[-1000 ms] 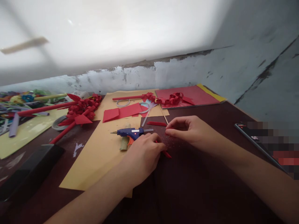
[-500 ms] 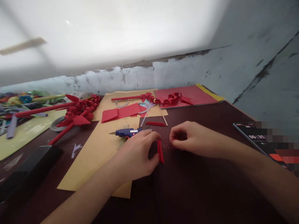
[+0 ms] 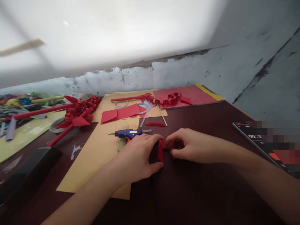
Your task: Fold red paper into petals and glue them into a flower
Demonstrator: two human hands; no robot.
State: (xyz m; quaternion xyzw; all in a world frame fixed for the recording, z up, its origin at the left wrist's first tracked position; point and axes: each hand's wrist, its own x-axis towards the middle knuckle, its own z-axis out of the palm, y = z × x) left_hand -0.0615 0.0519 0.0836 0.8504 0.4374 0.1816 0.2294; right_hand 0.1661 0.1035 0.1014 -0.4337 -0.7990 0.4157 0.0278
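Note:
Near the middle of the dark table, my left hand [image 3: 140,156] grips a narrow folded red paper piece [image 3: 160,150] between thumb and fingers at its two ends. Just right of it, my right hand [image 3: 187,146] is curled, its fingertips close to the red piece; a small bit of red shows between its finger and thumb, too small to name. Another folded red strip [image 3: 155,124] lies beyond the hands. A blue glue gun [image 3: 127,133] with a lit red light rests on the tan paper [image 3: 98,168], behind my left hand.
Red paper flowers on stems [image 3: 79,114] and a black box [image 3: 30,172] are at the left. Red paper sheets [image 3: 120,113], tape rolls [image 3: 142,108] and a red folder [image 3: 185,95] lie at the back. A phone [image 3: 253,137] sits at the right.
My right hand has moved left and slightly nearer, towards the red piece. My left fingers have closed on the ends of the red piece, which now stands more upright in view.

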